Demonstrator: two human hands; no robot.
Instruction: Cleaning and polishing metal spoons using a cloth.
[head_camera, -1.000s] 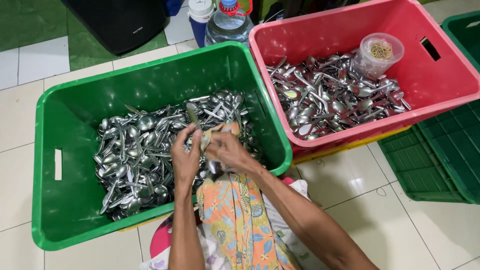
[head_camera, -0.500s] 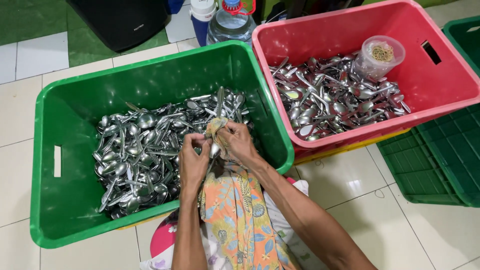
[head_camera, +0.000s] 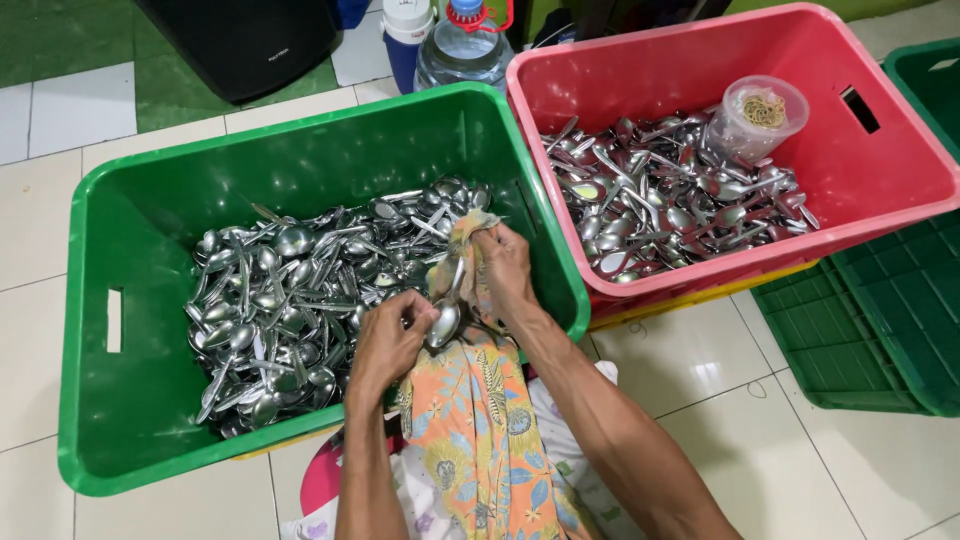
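Your left hand (head_camera: 388, 338) pinches the bowl of a metal spoon (head_camera: 445, 322). Your right hand (head_camera: 503, 268) is clamped on a floral orange cloth (head_camera: 470, 400) wrapped round the spoon's handle. Both hands sit over the near right edge of the green crate (head_camera: 130, 420), above its spoon pile (head_camera: 280, 300). Red crate (head_camera: 900, 170) of spoons sits just right; a clear tub (head_camera: 757, 112) of rubber bands is in its far corner.

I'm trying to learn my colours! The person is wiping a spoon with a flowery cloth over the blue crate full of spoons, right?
Not quite: the crate under the hands is green, not blue, as the head view shows. The rest holds: the left hand pinches a spoon while the right hand rubs it with the flowery cloth, above the heap of spoons.
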